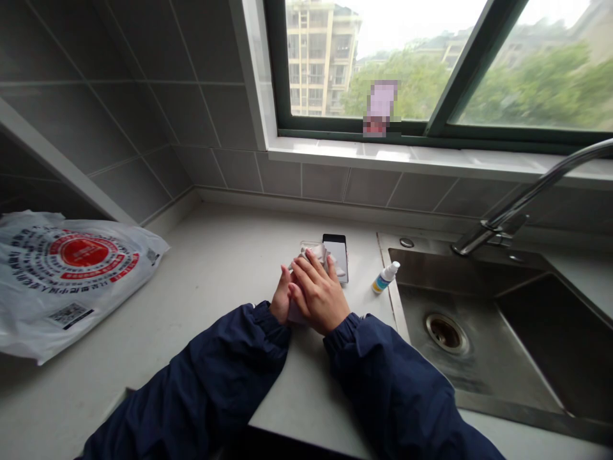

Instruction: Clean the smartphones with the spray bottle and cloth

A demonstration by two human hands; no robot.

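Observation:
My right hand (318, 292) lies over my left hand (281, 297), with its fingers stretched forward onto a crumpled white cloth or tissue (313, 251). The left thumb sticks up at the side, while the other left fingers are hidden beneath. A pale lilac edge (295, 314) shows between the palms; what it belongs to is covered. Just beyond the right fingertips, a phone (341, 246) with a dark top and pale screen rests on the counter, partly overlapped by the white cloth. To the right stands a small spray bottle (385, 278) with a white top and a blue and yellow label.
A steel sink (416, 306) with a curved tap (507, 211) takes up the right side. On the left lies a white plastic bag (76, 275) with red and black print. Behind the white counter (230, 255) are grey tiles and a window sill (325, 148).

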